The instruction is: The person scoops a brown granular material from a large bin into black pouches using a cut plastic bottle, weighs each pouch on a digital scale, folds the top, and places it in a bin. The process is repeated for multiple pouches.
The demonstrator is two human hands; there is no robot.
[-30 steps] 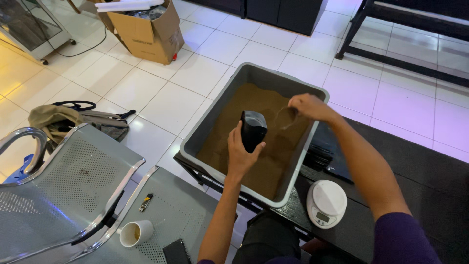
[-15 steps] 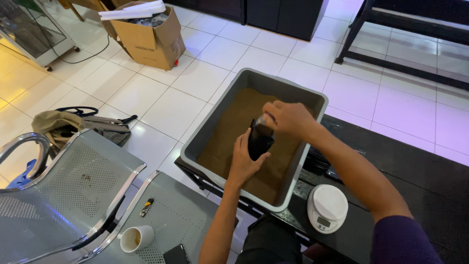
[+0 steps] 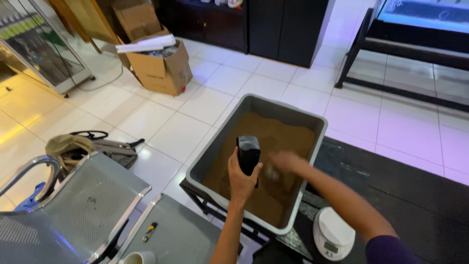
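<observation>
From the head camera I look down on a grey tub [image 3: 304, 119] that sits on a dark frame and is filled with brown, sand-like material [image 3: 273, 161]. My left hand [image 3: 243, 178] is raised over the near half of the tub with its fingers wrapped around a small black pouch [image 3: 248, 153], held upright — the thumb lies along the pouch's left edge and the rest of the hand closes behind it. My right hand [image 3: 286, 161] is just beside the pouch on its right, low over the brown material, and it is smeared with motion blur; something small and pale shows at its fingertips, but I cannot tell what it is, nor whether those fingers are closed or loose. The right forearm runs back toward the lower right corner, ending in a dark purple sleeve [image 3: 391, 249]. Close to that arm, near the tub's right corner, a small white kitchen scale [image 3: 333, 232] rests on the dark surface. To the left of the tub stands a row of perforated metal seats [image 3: 73, 205], and on the nearer one lie a small tool with a yellow tip [image 3: 149, 231] and a white cup [image 3: 139, 257] at the bottom edge. An olive bag [image 3: 78, 146] lies on the white tiled floor behind the seats, and farther off — well apart from my hands — an open cardboard box [image 3: 159, 68] stands on the tiles.
</observation>
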